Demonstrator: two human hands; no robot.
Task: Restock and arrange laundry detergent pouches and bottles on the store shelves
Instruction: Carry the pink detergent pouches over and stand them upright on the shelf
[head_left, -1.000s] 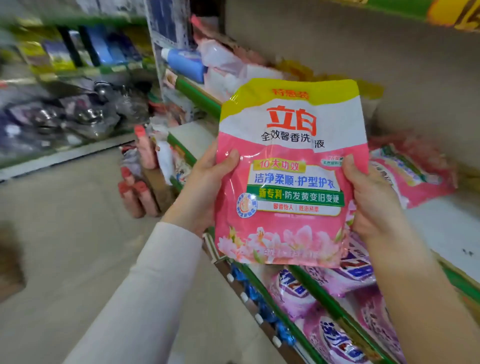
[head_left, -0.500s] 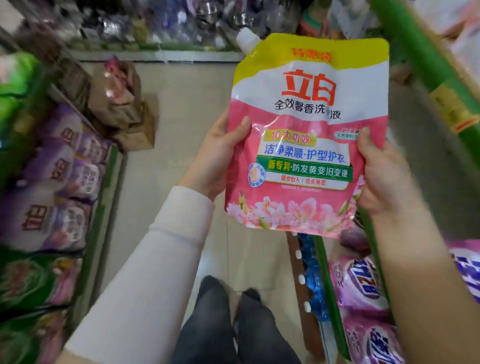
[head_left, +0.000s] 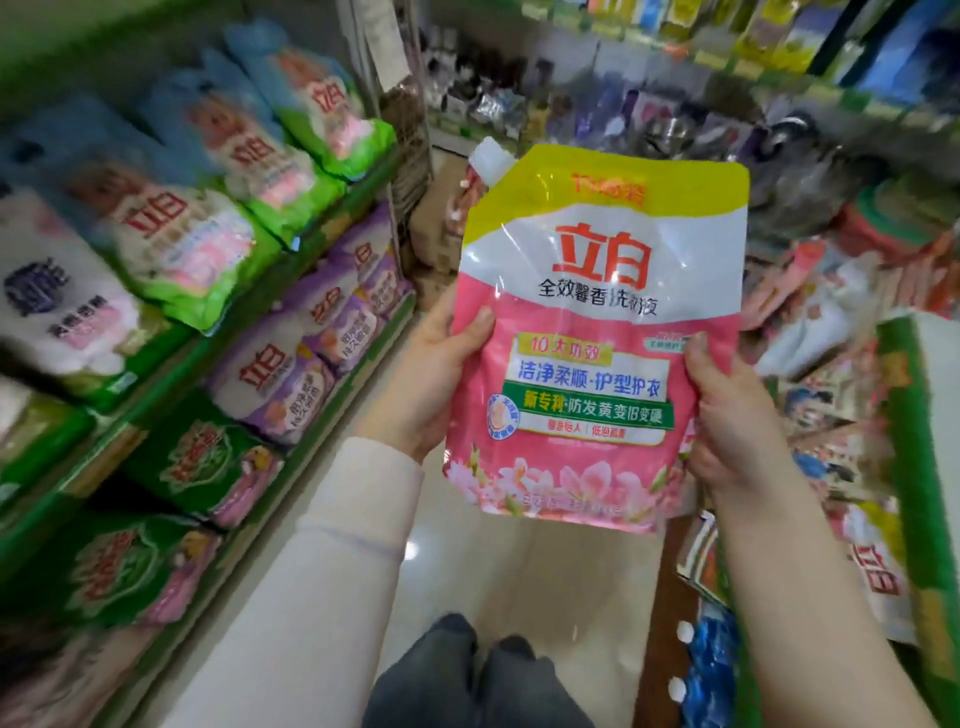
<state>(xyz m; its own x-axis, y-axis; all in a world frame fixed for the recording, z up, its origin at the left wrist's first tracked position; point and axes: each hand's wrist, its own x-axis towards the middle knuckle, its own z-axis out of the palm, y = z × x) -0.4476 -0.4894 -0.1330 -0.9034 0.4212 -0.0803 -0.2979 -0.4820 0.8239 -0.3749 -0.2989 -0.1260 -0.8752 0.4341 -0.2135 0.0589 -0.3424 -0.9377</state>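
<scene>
On the far left, well out from the left grip (head_left: 421, 384), a green-edged shelf (head_left: 343, 395) runs away down the aisle, packed with purple detergent bags (head_left: 291, 364) and green ones (head_left: 208, 467) below them. The left grip is closed on the pink pouch (head_left: 597, 312), thumb flat on the front near its left edge and the fingers hidden behind it.

The pouch hangs in the air between the two grips, over the aisle floor and touching no shelf. It stands upright with its long axis running up and down, leaning a touch. Its white spout cap (head_left: 491, 156) sits at the top corner above the left grip, and its flowered base is just below both.

The right grip (head_left: 727, 415) holds the opposite edge the same way, thumb on the front. Beyond it stands another green-edged shelf (head_left: 904, 467) with blurred packets I cannot make out.

I would say the pouch is on its way to a slot, though which side is not clear. If it goes among the bags, the left grip is the nearer one and the pouch has to travel sideways past it, base first or laid flat.
</scene>
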